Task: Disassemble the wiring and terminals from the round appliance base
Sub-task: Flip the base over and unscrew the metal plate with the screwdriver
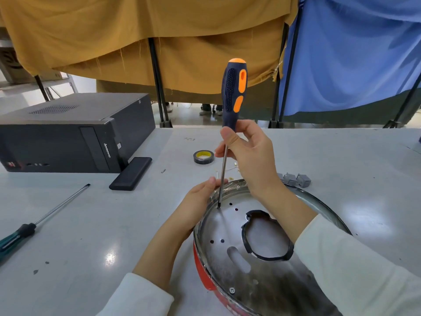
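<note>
The round appliance base (262, 277) lies on the table at the lower right, a shiny metal plate with a red rim, several small holes and a black-edged cutout. My right hand (248, 153) pinches the lower handle of a dark blue and orange screwdriver (233, 92). The screwdriver stands upright with its tip in a hole near the plate's far left edge. My left hand (200, 201) grips the base's far left rim beside the shaft. A screw (232, 290) sits near the plate's front edge. No wiring shows on the plate's top.
A black desktop computer case (68, 133) lies at the left, a flat black cover (131, 173) beside it. A second, green-handled screwdriver (34, 224) lies at the front left. A roll of black tape (203, 156) and grey plastic connectors (295, 179) sit behind the base.
</note>
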`<state>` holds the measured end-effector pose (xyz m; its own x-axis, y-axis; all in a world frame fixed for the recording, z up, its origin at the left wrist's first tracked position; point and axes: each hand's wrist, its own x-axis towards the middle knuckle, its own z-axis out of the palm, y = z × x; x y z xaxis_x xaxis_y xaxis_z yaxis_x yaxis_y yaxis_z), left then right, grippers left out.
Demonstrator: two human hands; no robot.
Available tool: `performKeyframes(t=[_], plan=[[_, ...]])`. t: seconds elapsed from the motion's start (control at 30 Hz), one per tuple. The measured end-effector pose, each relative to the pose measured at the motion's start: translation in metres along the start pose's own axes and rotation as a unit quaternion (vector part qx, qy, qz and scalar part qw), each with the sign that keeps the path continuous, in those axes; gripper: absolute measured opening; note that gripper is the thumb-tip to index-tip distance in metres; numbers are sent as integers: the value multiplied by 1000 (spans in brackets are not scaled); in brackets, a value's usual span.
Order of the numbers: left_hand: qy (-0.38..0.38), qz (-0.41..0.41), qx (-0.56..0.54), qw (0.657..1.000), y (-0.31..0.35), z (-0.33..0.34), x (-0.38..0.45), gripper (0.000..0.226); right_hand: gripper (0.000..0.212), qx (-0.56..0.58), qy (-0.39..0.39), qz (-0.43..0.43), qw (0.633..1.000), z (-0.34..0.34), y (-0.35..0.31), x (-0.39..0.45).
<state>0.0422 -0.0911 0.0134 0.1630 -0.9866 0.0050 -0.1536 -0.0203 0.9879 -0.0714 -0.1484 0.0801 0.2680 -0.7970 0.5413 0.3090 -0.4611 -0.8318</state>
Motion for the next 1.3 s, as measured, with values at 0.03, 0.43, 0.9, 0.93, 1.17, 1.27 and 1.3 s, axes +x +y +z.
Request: performKeyframes(t=[0.03, 0.43, 0.9, 0.93, 1.17, 1.27, 1.3], plan=[[1, -2, 1, 1000, 0, 0, 0, 34, 7, 8, -19, 6, 1000, 0, 0, 1], [-2, 7, 12, 1000, 0, 1, 1, 31, 35, 134, -54, 76, 987, 8, -6, 4], [-11, 3, 35, 999, 5, 2, 0, 26, 16, 53, -12, 55, 997, -2, -19, 14], [-12, 2, 36, 999, 5, 2, 0, 26, 13, 52, -21, 52, 997, -1, -20, 13], [-10, 4, 41, 999, 3, 2, 3, 26, 13, -27, -96, 25, 995, 3, -20, 13], [-9, 2, 41, 999, 5, 3, 2, 25, 16, 24, -118, 50, 992, 5, -19, 15], [-9, 2, 40, 999, 5, 3, 1, 25, 17, 53, -122, 63, 989, 5, -20, 16]])
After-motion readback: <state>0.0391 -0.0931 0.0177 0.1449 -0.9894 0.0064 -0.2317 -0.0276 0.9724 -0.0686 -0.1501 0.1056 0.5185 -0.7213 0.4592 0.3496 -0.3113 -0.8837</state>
